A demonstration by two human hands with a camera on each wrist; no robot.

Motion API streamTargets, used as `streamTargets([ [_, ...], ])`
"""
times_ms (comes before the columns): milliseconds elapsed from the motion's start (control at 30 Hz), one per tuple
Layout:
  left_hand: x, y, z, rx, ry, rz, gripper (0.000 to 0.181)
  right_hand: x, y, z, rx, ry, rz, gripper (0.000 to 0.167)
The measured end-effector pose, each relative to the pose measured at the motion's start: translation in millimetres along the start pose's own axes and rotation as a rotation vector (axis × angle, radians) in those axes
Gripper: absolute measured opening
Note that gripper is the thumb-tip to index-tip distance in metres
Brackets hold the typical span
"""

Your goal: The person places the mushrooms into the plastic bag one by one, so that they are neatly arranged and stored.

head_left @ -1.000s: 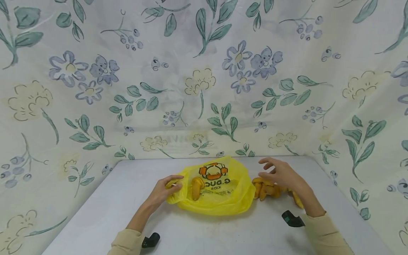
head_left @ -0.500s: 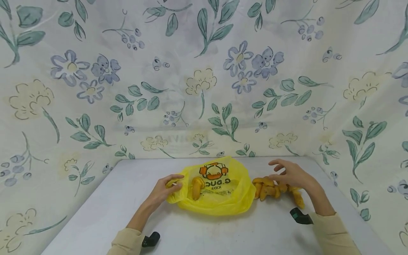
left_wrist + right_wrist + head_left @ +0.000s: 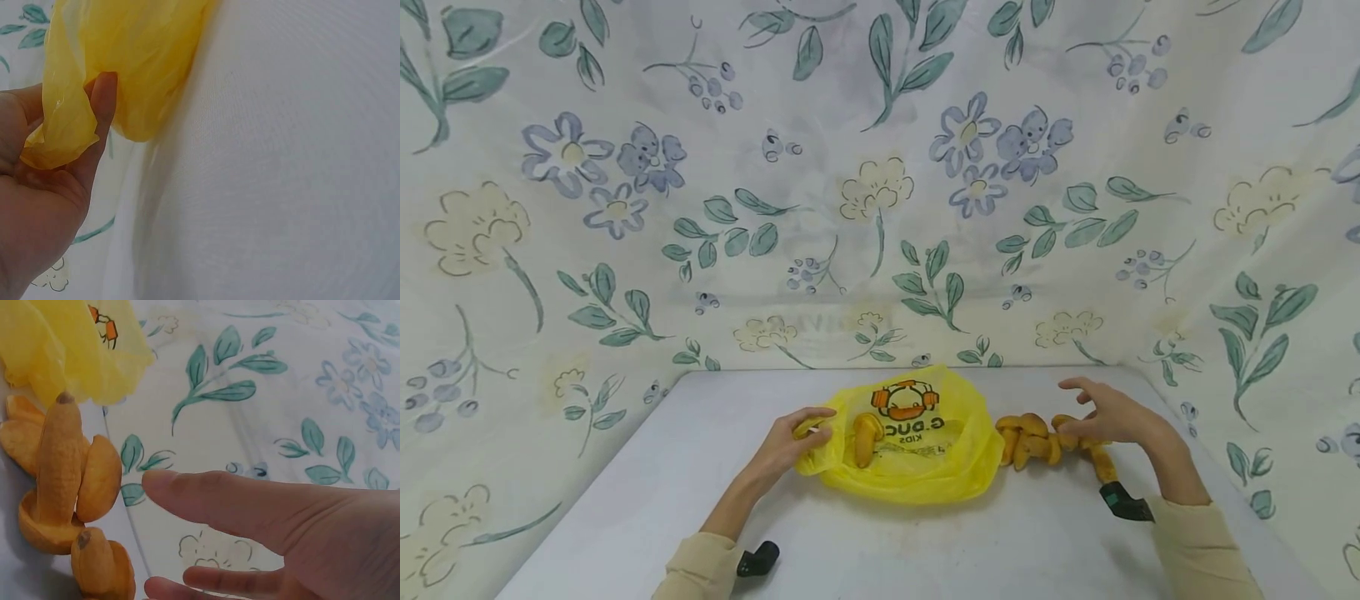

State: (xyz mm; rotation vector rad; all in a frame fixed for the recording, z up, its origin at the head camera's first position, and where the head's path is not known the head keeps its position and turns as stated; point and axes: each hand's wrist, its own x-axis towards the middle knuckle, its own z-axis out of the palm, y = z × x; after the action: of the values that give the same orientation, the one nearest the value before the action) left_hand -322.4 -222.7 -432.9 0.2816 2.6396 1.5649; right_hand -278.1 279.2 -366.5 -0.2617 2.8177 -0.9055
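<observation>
One bag (image 3: pixel 917 490); at least five mushrooms (image 3: pixel 1034 427); two hands (image 3: pixel 790 442) (image 3: pixel 1112 414).

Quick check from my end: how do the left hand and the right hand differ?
The left hand holds an edge of the yellow bag; the right hand holds nothing. The left hand is at the bag's left end; the right hand is by the mushrooms, past the bag's right end. Both have beige sleeves.
</observation>
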Motion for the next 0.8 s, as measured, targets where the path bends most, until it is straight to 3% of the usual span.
streamTargets([
  [300,0.9,0.4,-0.6,-0.008,0.009,-0.004,0.043,-2.6,8,-4,0.032,-0.092,0.060,0.074],
  [600,0.6,0.2,0.0,-0.005,0.014,0.005,0.043,-3.5,21,-5,0.019,-0.109,0.134,0.057],
  [800,1.0,-1.9,1.2,-0.002,0.016,-0.002,0.043,-2.3,27,-3,0.008,-0.143,0.176,0.056],
])
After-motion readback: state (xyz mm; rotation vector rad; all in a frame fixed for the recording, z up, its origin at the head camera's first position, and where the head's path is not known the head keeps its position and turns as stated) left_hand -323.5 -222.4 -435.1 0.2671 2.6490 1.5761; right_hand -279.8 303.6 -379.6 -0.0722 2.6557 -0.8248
